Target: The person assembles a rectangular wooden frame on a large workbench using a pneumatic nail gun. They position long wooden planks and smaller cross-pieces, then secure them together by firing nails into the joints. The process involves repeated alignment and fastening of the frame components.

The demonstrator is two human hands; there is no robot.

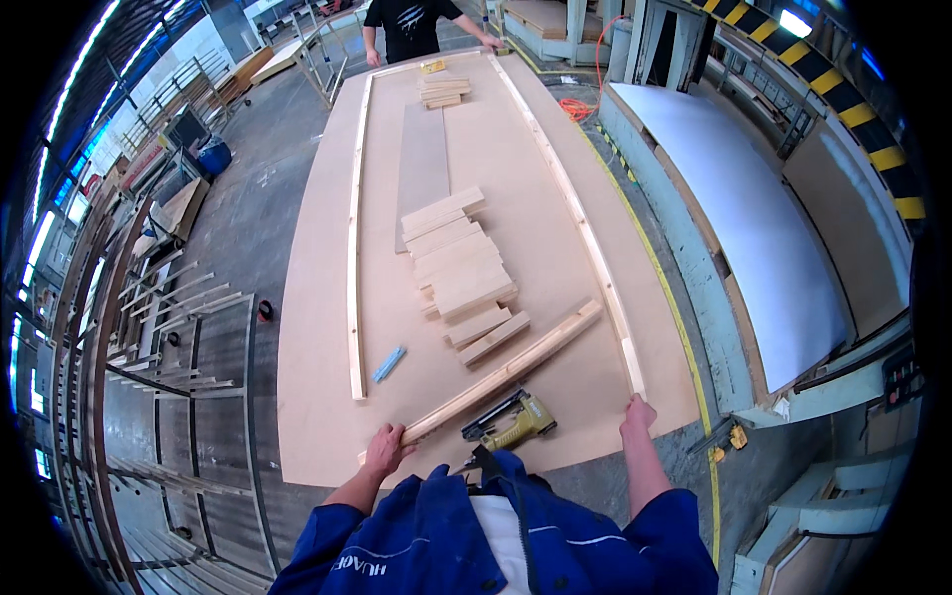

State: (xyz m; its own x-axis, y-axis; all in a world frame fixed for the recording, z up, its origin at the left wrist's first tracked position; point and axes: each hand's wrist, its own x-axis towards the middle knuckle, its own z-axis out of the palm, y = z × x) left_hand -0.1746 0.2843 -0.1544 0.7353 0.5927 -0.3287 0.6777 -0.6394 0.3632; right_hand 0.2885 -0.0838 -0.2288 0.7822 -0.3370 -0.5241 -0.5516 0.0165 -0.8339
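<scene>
My left hand (388,451) is closed round the near left end of a wooden strip (501,379) that lies slantwise across the near part of a large board (317,297). Over on the right, my right hand (638,415) grips the near end of a long wooden strip (570,198) running along the board's right side. Between my arms lies a nail gun (518,424), olive and black, just below the slanting strip. A matching long strip (355,248) runs along the left side. Near its end rest light blue fastener strips (390,364).
Short wooden blocks (461,268) are piled mid-board, with a smaller pile (443,92) farther off. A co-worker (407,28) stands at the far end. A metal rack (188,397) is at left; a machine bed with a white sheet (734,208) is at right.
</scene>
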